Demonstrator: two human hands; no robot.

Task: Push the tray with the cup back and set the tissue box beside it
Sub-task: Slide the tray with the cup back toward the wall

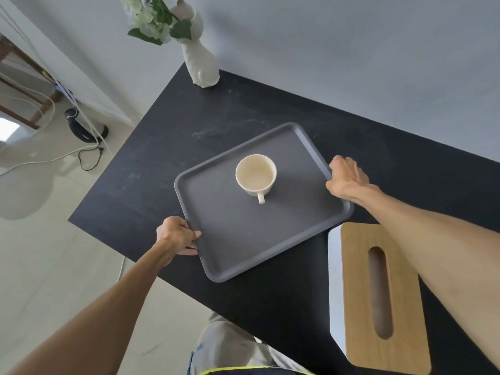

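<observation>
- The grey tray (243, 234) lies flat near the middle of the black table (162, 136), turned at a slant to the table's edges; it is a rounded rectangle with a low raised rim and a matte, smooth surface.
- The left hand (177, 236) is closed on the tray's rim at about 8 o'clock from the tray's centre, thumb lying over the rim and fingers curled around its edge.
- The right hand (347, 177) grips the opposite rim at about 2 o'clock, fingers wrapped over the outer edge.
- So the tray spans between the two hands, held at its two short sides.
- A cream cup (255, 173) stands upright on the tray, at 12 o'clock from its centre, empty, round, glossy, its small handle pointing to 6 o'clock.
- The tissue box (378, 293) rests on the table at 4 o'clock from the tray, just beside the tray's near corner and partly under the right forearm; it has white sides, a wood-grain lid with rounded corners, and a long oval slot.
- A white textured vase (201, 66) with green leaves stands at the table's far corner, at 12 o'clock.
</observation>
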